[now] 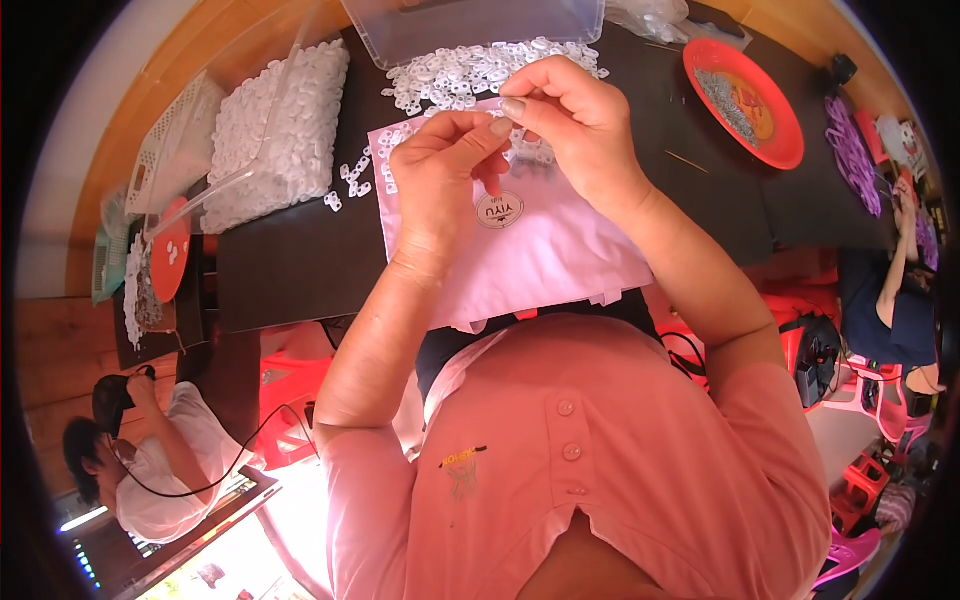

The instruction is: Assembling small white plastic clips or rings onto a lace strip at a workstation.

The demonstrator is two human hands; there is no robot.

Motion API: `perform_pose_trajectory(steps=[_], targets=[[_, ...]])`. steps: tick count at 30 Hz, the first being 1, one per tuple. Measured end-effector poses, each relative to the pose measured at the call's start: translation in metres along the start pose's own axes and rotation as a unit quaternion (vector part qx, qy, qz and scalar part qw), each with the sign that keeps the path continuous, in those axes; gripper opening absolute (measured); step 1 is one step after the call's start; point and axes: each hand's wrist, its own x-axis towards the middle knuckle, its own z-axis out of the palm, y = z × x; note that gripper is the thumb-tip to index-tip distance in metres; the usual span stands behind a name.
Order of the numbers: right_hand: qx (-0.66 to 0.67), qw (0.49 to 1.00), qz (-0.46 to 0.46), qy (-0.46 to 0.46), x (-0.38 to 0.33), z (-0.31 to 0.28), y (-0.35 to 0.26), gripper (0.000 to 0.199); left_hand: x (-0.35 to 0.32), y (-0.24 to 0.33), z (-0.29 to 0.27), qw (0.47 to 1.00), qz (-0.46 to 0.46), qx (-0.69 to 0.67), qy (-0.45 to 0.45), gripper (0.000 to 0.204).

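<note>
My left hand (445,175) and my right hand (580,125) meet above a pink cloth bag (540,260), which lies flat on the dark table. Thumb and index finger of each hand are pinched together, the fingertips almost touching. Whatever is between them is too small to make out. Just beyond the hands spreads a heap of small white plastic pieces (470,72). More of these pieces rest on the far left edge of the bag, and some show under my right hand.
A clear bin (480,25) stands behind the heap. To the left is a large mass of white pieces (280,135) beside a white basket (175,160). A red plate (793,140) with small grey parts sits right, near purple cord (850,165). Other people sit at both sides.
</note>
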Motion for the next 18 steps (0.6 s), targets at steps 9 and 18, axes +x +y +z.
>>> perform_pose_trajectory(steps=[9,18], targets=[[0.011,0.998,-0.035,0.051,-0.004,0.008,0.002,0.007,-0.010,-0.005,0.011,0.998,0.037,-0.046,0.034,0.013],[-0.079,0.995,-0.056,0.028,0.001,0.000,0.001,0.008,0.003,0.006,-0.001,0.999,0.039,-0.016,0.033,0.015]])
